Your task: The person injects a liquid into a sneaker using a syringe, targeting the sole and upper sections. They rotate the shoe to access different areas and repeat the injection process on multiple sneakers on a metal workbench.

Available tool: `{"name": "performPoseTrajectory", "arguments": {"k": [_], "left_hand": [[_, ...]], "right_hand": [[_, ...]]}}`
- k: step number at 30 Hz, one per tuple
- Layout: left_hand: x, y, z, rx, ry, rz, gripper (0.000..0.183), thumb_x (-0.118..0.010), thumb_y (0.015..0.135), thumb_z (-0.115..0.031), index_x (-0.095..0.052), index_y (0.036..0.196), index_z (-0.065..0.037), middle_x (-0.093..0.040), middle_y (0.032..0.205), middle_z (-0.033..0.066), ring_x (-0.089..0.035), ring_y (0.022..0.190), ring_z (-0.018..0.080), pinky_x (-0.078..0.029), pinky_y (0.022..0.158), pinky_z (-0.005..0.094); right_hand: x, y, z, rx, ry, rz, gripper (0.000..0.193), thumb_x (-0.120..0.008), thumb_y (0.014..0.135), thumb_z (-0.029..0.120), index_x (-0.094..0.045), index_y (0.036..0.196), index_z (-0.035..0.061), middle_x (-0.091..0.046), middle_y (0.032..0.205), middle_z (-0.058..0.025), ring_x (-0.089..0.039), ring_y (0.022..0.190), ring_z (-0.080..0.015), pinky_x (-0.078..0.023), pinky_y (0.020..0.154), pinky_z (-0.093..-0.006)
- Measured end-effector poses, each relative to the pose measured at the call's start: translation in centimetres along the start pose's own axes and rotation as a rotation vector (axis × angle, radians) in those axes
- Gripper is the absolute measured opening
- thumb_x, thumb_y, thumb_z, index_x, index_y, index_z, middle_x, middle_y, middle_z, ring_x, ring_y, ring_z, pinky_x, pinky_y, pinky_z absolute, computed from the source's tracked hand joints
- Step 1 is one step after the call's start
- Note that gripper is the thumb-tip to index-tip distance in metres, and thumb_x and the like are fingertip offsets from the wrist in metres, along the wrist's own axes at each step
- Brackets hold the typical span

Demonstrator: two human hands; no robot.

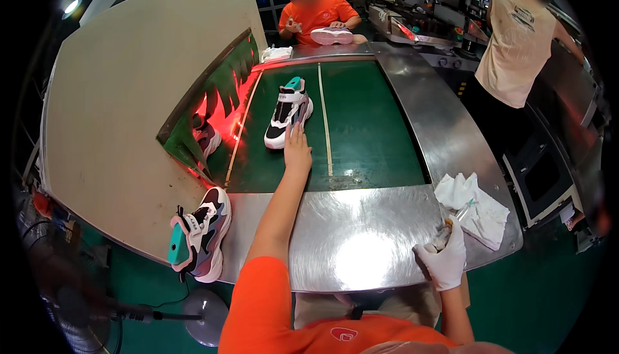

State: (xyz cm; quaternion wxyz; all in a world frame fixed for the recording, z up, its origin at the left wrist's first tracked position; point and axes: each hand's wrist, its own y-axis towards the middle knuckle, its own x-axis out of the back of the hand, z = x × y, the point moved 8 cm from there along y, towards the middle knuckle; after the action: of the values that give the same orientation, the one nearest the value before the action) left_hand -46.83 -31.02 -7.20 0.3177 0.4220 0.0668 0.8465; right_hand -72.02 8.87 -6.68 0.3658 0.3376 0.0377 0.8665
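My bare left hand (297, 153) reaches out over the green conveyor belt. Its fingers are stretched out, with the tips against the side of a white, black and mauve sneaker (289, 112). That sneaker has a teal insert in its opening, and its toe points toward me. By the near right corner of the metal table, my right hand (446, 256), in a white glove, is closed around a small item with an orange-brown part; its kind is hidden by the fingers. Crumpled white cloths (483, 215) lie just beyond it, with a small clear object on top.
A matching sneaker (203, 235) rests at the left on the steel table edge (361, 244). Another shoe (207, 140) shows at the red-lit slit curtain (222, 106). Across the belt (361, 122), a person in orange (316, 12) has a shoe. Another person (516, 44) stands right.
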Motion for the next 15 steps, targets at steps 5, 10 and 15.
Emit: {"name": "performPoseTrajectory", "arguments": {"k": [5,10,15], "left_hand": [[3.7,-6.5,2.4,0.080,-0.570,0.147,0.063,-0.053,0.093,-0.044,-0.044,0.143,-0.007,-0.028,0.154,0.0246,-0.012,0.148,0.0379,0.000,0.113,0.0669],[22.2,-8.5,5.3,-0.266,-1.280,-0.272,0.071,-0.058,0.094,-0.039,-0.030,0.150,-0.006,-0.027,0.152,0.0305,-0.019,0.144,0.0465,-0.015,0.113,0.0614],[39.6,-6.4,10.2,-0.564,-1.172,-1.077,0.060,-0.065,0.089,-0.038,-0.047,0.140,-0.012,-0.036,0.150,0.0208,-0.033,0.140,0.0415,-0.019,0.112,0.0616]], "right_hand": [[0.0,-0.5,0.7,0.035,0.069,-0.005,0.092,-0.086,0.057,0.021,-0.043,0.135,-0.0016,-0.056,0.119,-0.0194,-0.060,0.102,-0.0327,-0.049,0.088,-0.0385],[-0.1,-0.2,0.2,-0.002,0.084,0.006,0.090,-0.085,0.058,0.019,-0.042,0.135,-0.0016,-0.057,0.119,-0.0197,-0.059,0.104,-0.0309,-0.048,0.089,-0.0380],[0.0,0.0,-0.5,0.003,0.152,0.040,0.088,-0.085,0.058,0.015,-0.044,0.134,-0.0006,-0.058,0.119,-0.0197,-0.059,0.105,-0.0318,-0.046,0.093,-0.0375]]}}
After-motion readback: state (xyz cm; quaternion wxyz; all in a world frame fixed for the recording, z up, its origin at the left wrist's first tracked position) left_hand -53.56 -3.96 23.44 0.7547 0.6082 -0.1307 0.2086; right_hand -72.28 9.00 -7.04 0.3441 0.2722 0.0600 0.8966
